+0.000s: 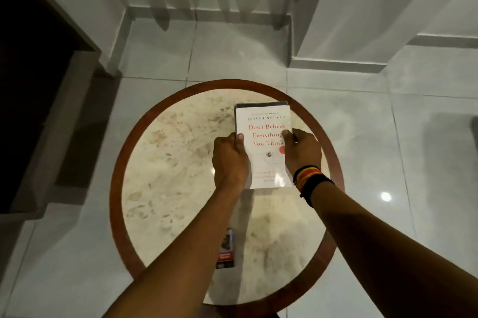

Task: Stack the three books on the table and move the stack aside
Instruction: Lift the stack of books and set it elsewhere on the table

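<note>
On the round bench [181, 188], left hand [229, 162] and right hand [302, 153] each have their grip clamped on opposite edges of the white book [265, 146], a dark book [261, 105] beneath.

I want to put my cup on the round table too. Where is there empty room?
The big bare patch is the table's left half, between the wooden rim and the left hand. More room lies near the front rim, right of the small printed thing. The far right is crowded: both hands, right hand included, grip the white book atop a dark book.
</note>
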